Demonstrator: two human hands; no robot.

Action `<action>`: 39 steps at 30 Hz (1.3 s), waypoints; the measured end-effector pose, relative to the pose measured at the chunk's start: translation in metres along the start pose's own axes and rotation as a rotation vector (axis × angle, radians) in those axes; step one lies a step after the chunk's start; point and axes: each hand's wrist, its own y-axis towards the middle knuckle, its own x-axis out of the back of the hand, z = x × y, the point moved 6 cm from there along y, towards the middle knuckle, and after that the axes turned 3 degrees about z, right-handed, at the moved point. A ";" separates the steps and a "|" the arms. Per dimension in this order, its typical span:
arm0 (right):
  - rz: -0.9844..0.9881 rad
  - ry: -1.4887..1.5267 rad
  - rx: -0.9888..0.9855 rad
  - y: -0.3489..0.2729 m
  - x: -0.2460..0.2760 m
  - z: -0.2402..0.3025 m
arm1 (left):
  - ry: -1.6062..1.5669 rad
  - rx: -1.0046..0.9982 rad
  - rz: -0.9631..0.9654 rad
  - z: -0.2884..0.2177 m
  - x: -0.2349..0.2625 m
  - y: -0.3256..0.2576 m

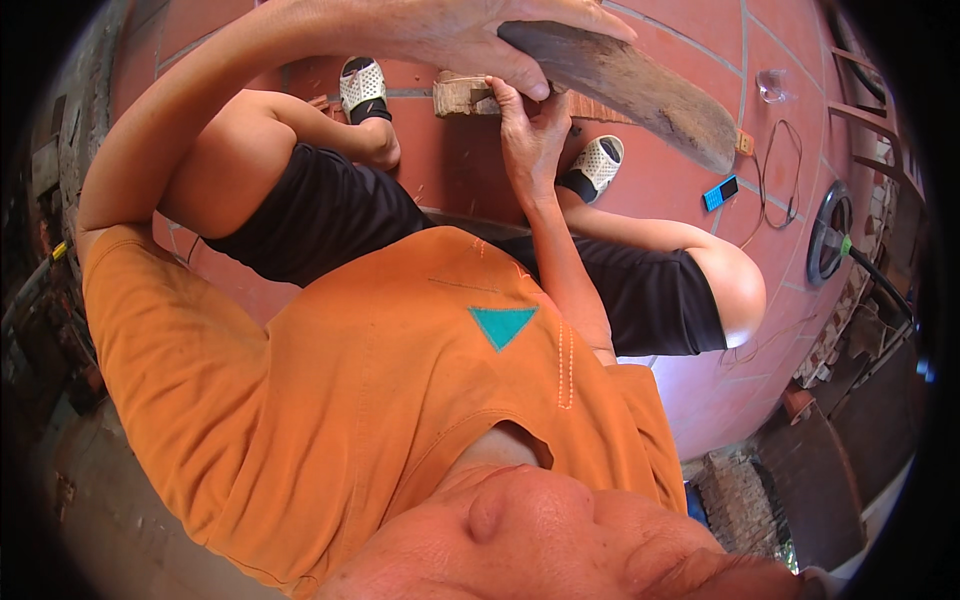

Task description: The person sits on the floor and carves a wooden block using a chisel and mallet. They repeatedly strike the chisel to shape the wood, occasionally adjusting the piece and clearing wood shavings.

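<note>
My left hand [455,40] is raised at the top of the view and grips the handle end of a large, dark, curved chopping blade [640,85], which points right over the floor. Just below it, my right hand [530,130] has its fingers curled against the edge of a pale wooden block [462,95] standing on the floor between my feet. Whatever those fingers pinch is hidden under the blade and my left hand. I sit in an orange shirt and black shorts, with white sandals [362,88] on my feet.
On the red tiled floor [690,30] to the right lie a blue phone [720,192], a thin dark cable [775,170] and a clear glass [772,85]. A dark round wheel-like object [830,235] and stacked bricks [740,500] stand along the right side.
</note>
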 end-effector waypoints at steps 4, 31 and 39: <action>-0.011 -0.132 0.036 0.002 0.003 0.013 | 0.198 0.189 0.200 0.018 -0.016 -0.004; 0.076 0.072 -0.145 0.007 0.004 -0.015 | 0.351 0.063 0.026 0.006 0.000 -0.014; 0.024 0.256 -0.193 0.004 0.004 -0.020 | 0.046 0.292 0.098 -0.014 0.019 0.000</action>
